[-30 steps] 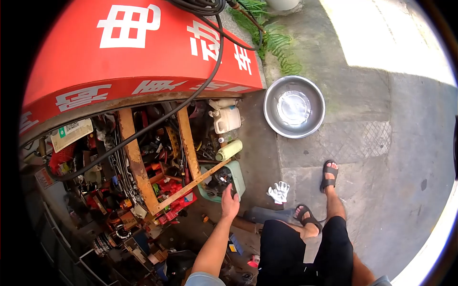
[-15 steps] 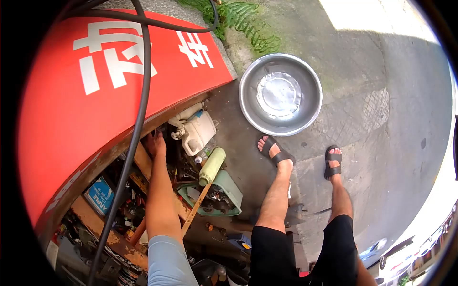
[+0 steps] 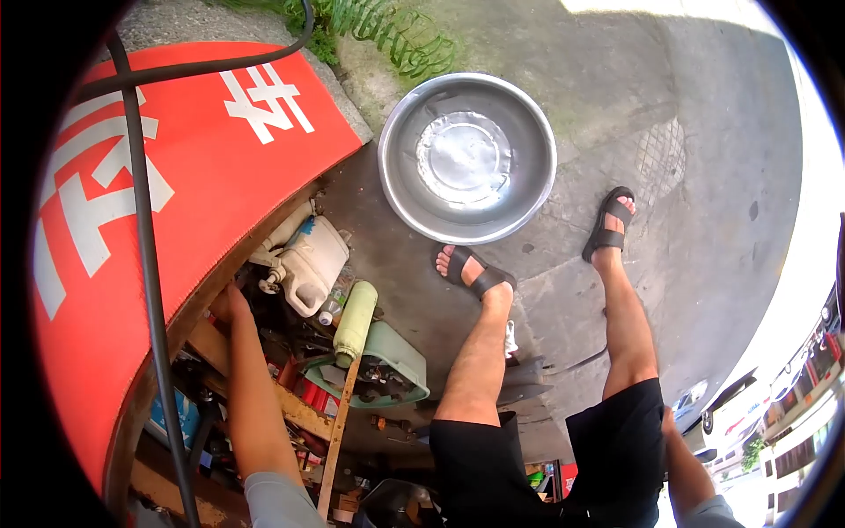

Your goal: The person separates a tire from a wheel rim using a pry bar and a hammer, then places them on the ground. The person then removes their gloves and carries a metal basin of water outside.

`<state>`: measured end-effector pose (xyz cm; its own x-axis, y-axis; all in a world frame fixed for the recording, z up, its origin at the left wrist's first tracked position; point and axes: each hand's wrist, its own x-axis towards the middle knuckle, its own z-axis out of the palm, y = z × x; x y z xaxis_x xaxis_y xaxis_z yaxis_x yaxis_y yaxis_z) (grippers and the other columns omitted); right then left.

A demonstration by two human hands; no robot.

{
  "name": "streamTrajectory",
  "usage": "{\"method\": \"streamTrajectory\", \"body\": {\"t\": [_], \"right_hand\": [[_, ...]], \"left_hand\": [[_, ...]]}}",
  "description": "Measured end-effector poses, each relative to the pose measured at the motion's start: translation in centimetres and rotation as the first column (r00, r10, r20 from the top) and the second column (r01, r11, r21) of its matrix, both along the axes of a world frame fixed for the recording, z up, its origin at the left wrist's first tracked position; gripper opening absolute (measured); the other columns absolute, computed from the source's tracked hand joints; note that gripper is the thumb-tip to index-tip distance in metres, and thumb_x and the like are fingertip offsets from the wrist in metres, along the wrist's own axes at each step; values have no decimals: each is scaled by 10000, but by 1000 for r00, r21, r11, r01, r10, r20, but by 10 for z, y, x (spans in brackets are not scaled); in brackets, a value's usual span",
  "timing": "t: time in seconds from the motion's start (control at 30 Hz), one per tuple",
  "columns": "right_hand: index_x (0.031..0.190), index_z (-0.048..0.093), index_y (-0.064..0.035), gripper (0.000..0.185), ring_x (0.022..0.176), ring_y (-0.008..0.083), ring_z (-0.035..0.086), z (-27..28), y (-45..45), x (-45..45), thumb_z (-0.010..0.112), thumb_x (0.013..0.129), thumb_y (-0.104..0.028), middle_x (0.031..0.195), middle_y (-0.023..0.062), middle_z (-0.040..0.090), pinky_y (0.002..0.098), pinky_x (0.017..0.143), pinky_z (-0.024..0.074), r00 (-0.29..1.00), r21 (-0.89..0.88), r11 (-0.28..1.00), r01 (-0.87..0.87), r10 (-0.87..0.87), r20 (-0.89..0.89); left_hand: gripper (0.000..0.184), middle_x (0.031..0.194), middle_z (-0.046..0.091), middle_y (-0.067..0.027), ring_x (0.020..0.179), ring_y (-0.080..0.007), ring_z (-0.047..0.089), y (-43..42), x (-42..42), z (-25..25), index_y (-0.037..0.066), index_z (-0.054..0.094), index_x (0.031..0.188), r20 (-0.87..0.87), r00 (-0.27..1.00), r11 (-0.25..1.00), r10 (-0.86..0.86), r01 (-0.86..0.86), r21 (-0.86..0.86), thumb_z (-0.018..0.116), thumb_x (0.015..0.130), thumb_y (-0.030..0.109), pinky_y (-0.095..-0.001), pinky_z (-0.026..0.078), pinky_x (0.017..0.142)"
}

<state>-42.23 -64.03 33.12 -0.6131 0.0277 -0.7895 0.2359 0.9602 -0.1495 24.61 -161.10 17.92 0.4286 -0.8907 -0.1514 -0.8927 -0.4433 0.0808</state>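
My left hand reaches under the edge of the red sign board, into the tool shelf. Its fingers are hidden in shadow, so what it touches cannot be made out. Just right of it lie a white plastic jug and a yellow-green bottle. A green tub with dark parts inside stands below the bottle. Of my right arm only the forearm shows, at the lower right beside my shorts; the hand is hidden behind my leg.
A large metal basin rests on the concrete ahead of my sandalled feet. A thick black cable runs across the sign. A wooden strip slants beside the shelf. A fern grows at the top, and vehicles stand far right.
My left hand has gone from beside the green tub to under the sign's edge. The view has shifted, and my feet have stepped nearer the basin.
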Motion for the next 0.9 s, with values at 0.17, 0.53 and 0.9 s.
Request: {"method": "streamTrajectory", "body": {"t": [0.17,0.53,0.9], "right_hand": [[1001,632,28,228,591,172,648,-97,-235,-129,515,921,-150,758,117,673,302,520,500,993,190,977,-101,85,88],[1018,716,-23,378,863,239,710,-284,-636,-124,544,921,-345,910,141,740,347,803,538,872,-379,800,-465,487,-40],[835,660,-16,369,649,125,523,-373,-766,-35,645,914,-377,708,23,596,329,604,453,990,-648,761,-10,100,102]], "left_hand": [[376,1324,591,-161,1180,-322,584,86,-83,70,-42,579,1271,-109,993,975,-48,22,-223,566,995,214,-392,461,1020],[289,899,558,-187,882,-381,550,251,-246,39,-46,584,849,-264,885,845,-382,451,287,572,1003,198,-462,452,779],[241,1052,646,-57,970,-121,567,240,-329,-124,19,538,1208,-759,573,884,310,121,452,593,978,66,-284,436,909]]}}
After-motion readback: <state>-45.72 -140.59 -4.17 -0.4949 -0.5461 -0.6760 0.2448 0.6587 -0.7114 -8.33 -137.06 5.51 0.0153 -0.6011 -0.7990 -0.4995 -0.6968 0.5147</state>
